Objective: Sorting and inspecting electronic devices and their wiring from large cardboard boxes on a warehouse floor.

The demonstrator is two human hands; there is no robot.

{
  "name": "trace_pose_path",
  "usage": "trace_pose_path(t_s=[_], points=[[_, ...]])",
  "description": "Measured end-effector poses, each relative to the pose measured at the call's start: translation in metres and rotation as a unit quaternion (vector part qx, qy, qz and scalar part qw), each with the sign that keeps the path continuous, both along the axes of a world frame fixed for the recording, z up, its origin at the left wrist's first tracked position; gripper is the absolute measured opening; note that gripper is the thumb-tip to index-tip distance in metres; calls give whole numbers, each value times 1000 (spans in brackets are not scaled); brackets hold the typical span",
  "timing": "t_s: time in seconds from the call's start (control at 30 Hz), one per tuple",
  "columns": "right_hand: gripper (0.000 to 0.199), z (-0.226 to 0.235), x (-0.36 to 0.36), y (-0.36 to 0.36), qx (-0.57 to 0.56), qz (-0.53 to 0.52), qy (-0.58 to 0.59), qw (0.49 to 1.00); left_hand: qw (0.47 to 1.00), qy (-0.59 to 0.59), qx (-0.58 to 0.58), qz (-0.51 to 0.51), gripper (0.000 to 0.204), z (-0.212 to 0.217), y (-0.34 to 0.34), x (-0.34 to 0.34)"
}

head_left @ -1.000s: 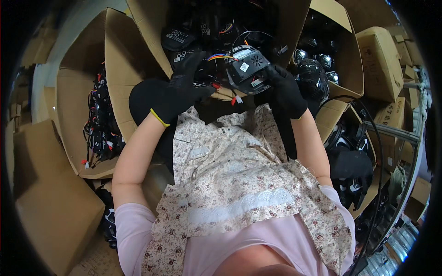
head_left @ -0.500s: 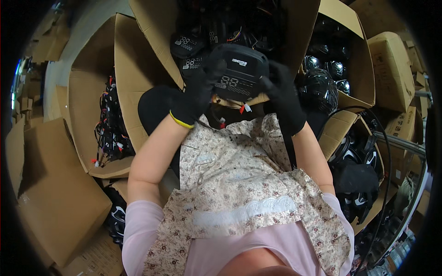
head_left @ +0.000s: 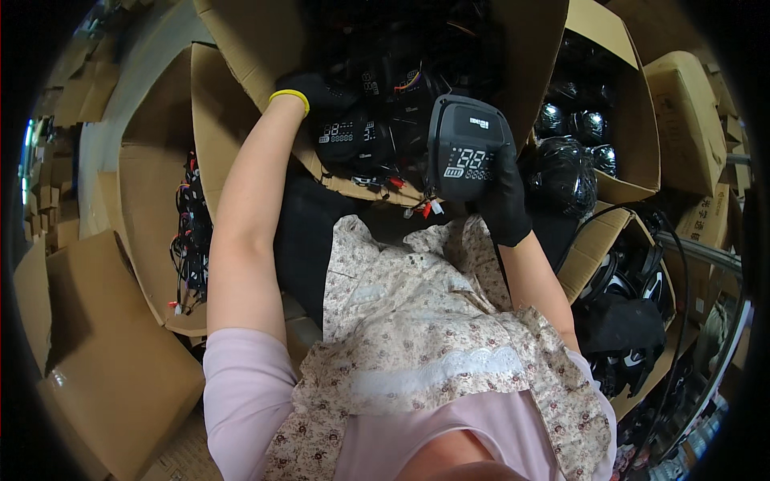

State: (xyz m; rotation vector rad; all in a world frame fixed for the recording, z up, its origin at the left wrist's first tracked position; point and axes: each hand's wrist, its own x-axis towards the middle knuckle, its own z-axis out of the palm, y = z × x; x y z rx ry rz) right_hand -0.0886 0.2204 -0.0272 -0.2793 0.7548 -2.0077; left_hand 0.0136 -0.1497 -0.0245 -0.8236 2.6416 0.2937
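Note:
My right hand [head_left: 505, 196], in a black glove, grips a black display panel [head_left: 459, 132] by its right edge. The panel stands tilted, its printed segment face and a small white label turned up. Thin wires with red and white plugs [head_left: 435, 207] hang below it. My left hand [head_left: 322, 91], gloved in black with a yellow cuff, reaches over the left wall of a big cardboard box [head_left: 257, 48]. It is beside more display panels [head_left: 346, 138] lying in the box; its fingers merge with the dark pile and cannot be made out.
At the left, an open carton [head_left: 156, 172] holds bundled black cables [head_left: 192, 232]. A closed-looking brown carton [head_left: 120, 345] lies nearer. On the right, one box has plastic-wrapped black parts [head_left: 565, 172], another black-and-white parts [head_left: 618, 280]. A black cable [head_left: 680, 321] hangs by a metal rail.
My left hand has let go of the display panel and moved left and up into the box. My right hand keeps the panel, which has shifted right and turned more upright.

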Motion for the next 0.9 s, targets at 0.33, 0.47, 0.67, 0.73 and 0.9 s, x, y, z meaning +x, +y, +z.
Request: trace_pose_path(t_s=[0.33, 0.47, 0.67, 0.73, 0.9], points=[[51, 0, 9, 10, 56, 18, -14, 998, 957, 283, -58, -23, 44, -4, 32, -68], [48, 19, 24, 6, 50, 89, -4, 995, 952, 278, -88, 90, 53, -59, -57, -54], [44, -3, 17, 27, 154, -13, 99, 983, 731, 515, 410, 181, 39, 49, 96, -77], [42, 35, 21, 22, 130, -60, 202, 969, 669, 498, 549, 59, 41, 60, 135, -29], [59, 65, 25, 38, 159, -52, 174, 970, 779, 319, 539, -25, 53, 75, 224, 11]])
